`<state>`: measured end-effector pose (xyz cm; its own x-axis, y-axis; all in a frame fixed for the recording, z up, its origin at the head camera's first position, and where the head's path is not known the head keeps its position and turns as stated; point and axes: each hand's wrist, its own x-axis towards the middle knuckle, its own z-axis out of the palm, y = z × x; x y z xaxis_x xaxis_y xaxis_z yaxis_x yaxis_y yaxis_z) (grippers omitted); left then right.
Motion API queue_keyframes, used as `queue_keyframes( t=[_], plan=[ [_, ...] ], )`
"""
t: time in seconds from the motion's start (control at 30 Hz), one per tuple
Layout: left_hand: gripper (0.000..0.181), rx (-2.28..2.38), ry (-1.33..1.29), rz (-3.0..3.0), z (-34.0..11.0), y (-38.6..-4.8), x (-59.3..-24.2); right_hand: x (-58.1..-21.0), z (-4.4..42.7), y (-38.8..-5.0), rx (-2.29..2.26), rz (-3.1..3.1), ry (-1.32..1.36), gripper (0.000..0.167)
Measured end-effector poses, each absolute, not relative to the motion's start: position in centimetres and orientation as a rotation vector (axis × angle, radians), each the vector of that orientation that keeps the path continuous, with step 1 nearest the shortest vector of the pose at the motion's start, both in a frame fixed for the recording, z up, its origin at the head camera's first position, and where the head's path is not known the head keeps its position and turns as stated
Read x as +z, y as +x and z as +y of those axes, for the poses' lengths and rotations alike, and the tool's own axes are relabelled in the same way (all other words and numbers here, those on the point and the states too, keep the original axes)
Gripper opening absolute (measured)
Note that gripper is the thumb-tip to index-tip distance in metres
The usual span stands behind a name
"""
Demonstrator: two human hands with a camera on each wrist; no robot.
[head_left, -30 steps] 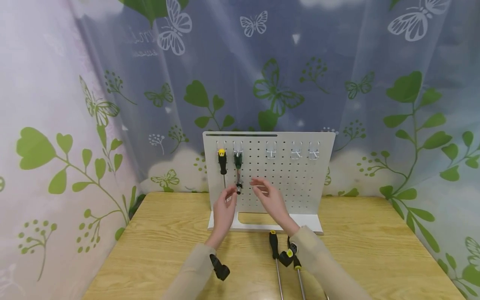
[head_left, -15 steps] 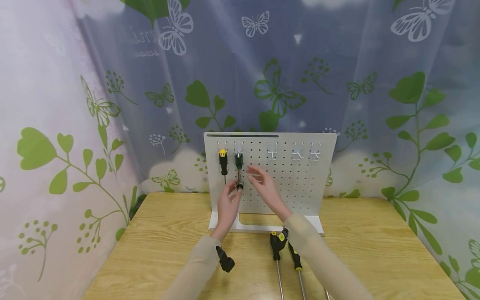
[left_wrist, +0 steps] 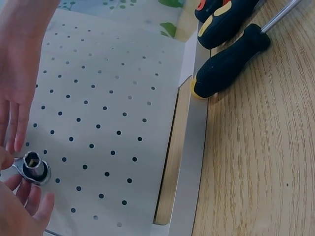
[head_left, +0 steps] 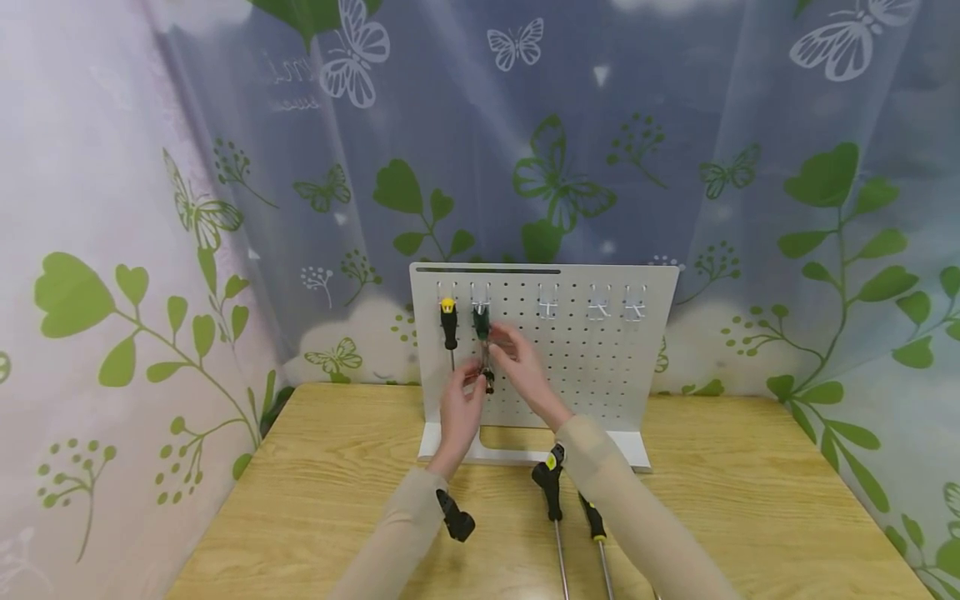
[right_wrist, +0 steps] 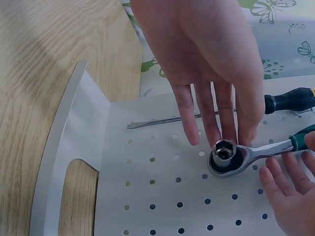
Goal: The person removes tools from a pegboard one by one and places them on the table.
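A ratchet wrench (head_left: 481, 321) with a green handle hangs from the second hook of the white pegboard (head_left: 585, 367). My left hand (head_left: 459, 408) pinches its lower end, thumb in front and fingers behind the metal head. A silver socket (right_wrist: 224, 151) on that head faces outward in the right wrist view. Higher up, my right hand (head_left: 521, 367) holds the wrench where the green handle meets the shank; its thumb is partly cut off in the right wrist view. A black screwdriver (head_left: 448, 321) with a yellow top hangs on the first hook, left of the wrench.
Bare clear hooks (head_left: 548, 304) line the board's upper right. In front of its white base (head_left: 442, 442) lie black-and-yellow screwdrivers (head_left: 553, 496) on the wooden table (head_left: 337, 483), partly beneath the right sleeve. A patterned curtain (head_left: 450, 125) hangs behind.
My right hand has moved left and now meets the wrench. The left hand has risen slightly onto the wrench's head, and that lower end has shifted a little to the right.
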<state>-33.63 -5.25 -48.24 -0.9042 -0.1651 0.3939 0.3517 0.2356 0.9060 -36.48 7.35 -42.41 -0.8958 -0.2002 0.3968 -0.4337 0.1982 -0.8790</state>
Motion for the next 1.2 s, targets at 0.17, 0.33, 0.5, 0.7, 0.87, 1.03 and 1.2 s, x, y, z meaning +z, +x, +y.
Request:
queue_keyframes(
  t=[0.17,0.33,0.5,0.7,0.87,1.03,1.2],
  plan=[
    [0.025,-1.721,-0.155,-2.109,-5.6,-33.5,-48.2,-42.2,7.1,-36.6,1.814,-2.258,0.584,0.041],
    [0.024,-1.849,-0.135,-2.074,-5.8,-33.4,-48.1,-41.9,6.9,-36.8,1.832,-2.237,0.586,0.041],
    [0.027,-1.999,-0.136,-2.029,-6.1,-33.3,-48.1,-41.6,6.6,-37.1,1.815,-2.247,0.565,0.043],
    [0.028,-2.055,-0.127,-2.021,-6.3,-33.3,-48.0,-40.2,6.4,-35.9,1.774,-2.274,0.562,0.041],
    [0.027,-2.083,-0.122,-2.029,-6.4,-31.7,-46.4,-38.2,6.6,-33.7,1.755,-2.31,0.572,0.04],
    [0.027,-2.084,-0.11,-2.033,-6.5,-29.5,-44.6,-39.0,6.5,-34.3,1.775,-2.288,0.579,0.041],
    [0.027,-2.088,-0.099,-2.026,-6.7,-29.8,-45.4,-40.9,6.5,-35.8,1.796,-2.242,0.577,0.041]
  ],
)
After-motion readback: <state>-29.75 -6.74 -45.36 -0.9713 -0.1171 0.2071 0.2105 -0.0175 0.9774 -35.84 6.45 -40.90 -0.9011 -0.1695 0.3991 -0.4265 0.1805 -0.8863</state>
